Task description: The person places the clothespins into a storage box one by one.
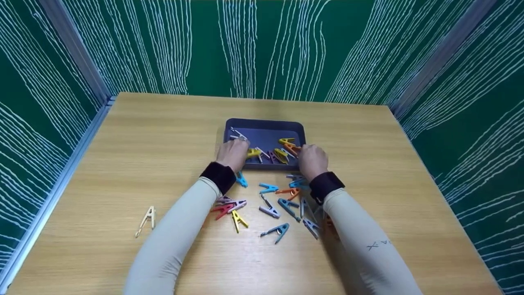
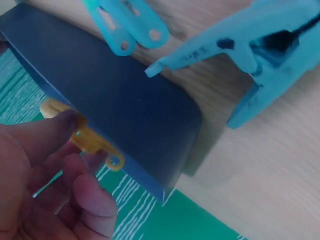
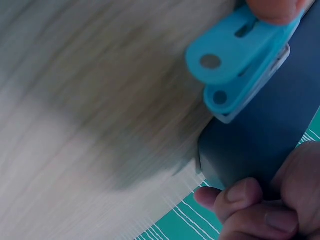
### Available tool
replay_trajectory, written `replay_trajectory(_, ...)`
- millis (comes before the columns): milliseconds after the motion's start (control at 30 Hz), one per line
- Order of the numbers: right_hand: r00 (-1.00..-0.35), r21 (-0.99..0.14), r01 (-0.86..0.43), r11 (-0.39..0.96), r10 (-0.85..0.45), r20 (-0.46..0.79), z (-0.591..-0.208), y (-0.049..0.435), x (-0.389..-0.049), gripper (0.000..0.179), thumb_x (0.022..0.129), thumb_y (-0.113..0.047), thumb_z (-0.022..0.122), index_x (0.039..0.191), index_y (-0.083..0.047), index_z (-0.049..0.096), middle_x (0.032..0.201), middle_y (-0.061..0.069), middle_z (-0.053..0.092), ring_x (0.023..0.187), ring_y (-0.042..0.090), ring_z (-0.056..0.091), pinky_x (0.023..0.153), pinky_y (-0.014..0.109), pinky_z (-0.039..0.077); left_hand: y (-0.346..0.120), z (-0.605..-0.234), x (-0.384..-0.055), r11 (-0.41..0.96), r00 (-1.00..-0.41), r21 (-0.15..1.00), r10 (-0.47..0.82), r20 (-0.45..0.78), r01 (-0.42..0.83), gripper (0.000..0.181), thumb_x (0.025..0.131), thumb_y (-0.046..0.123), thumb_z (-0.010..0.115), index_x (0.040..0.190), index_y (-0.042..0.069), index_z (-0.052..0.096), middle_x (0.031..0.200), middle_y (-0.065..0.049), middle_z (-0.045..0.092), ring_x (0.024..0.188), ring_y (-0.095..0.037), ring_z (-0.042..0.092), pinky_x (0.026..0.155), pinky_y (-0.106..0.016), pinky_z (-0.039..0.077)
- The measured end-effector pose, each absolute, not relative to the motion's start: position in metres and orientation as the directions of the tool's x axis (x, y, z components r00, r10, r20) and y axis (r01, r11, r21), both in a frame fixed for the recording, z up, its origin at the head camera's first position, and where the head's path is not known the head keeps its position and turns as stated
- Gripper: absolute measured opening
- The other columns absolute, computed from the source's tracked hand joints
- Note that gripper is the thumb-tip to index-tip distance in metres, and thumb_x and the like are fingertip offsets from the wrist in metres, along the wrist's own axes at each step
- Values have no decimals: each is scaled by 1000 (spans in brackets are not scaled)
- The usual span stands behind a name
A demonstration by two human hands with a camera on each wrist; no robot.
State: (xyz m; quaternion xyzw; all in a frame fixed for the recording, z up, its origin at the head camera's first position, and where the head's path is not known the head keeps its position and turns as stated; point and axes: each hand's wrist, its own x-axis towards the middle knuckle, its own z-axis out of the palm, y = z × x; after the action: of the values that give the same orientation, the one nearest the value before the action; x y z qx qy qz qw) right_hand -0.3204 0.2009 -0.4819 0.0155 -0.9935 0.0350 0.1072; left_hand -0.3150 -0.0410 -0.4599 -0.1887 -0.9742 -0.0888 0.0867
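My left hand (image 1: 233,153) is at the front left of a dark blue-grey tray (image 1: 266,166). Between its thumb and fingers it pinches a yellow clothespin (image 2: 90,137), right by the rim. My right hand (image 1: 313,161) grips the tray's right side, with curled fingers (image 3: 245,192) against the outer wall. Inside the tray lie white clothespins (image 1: 237,134), yellow ones, and an orange clothespin (image 1: 291,148) close to the right hand. A light blue clothespin (image 3: 225,55) lies just in front of the tray, below the right hand.
Several clothespins lie on the wooden table (image 1: 184,123) before the tray: a yellow one (image 1: 238,221), a red one (image 1: 223,210), a teal one (image 1: 278,231) and others. A cream clothespin (image 1: 147,219) lies apart at left. Green walls (image 1: 204,49) with white streaks surround the table.
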Motion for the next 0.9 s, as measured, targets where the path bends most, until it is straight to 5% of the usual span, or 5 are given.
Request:
replay_trajectory(167,-971,-63,-47,997,-31,236,-482,201,-320,20,91,-10,53,87,5,67,77,21,65,66,35,63,56,47,51,-44,-461,-311,906,-910,168,347,226,387,23,85,20,69,105,8,67,99,-10,64,78,-29,64,65,-41,50)
replay_trajectory(433,-963,-40,-60,997,-47,265,-484,204,-319,23,92,-11,51,82,4,65,73,21,63,63,36,62,54,46,51,-54,-457,-296,902,-908,200,326,263,382,31,88,25,67,113,7,64,108,-10,61,79,-27,64,65,-41,52)
replay_trajectory(900,-963,-34,-58,998,-47,264,-482,200,-318,25,93,-13,53,81,5,65,72,20,64,61,35,62,52,45,51,-83,-460,-261,930,-944,214,258,204,300,28,88,28,66,103,4,66,87,-9,61,71,-26,61,60,-40,50)
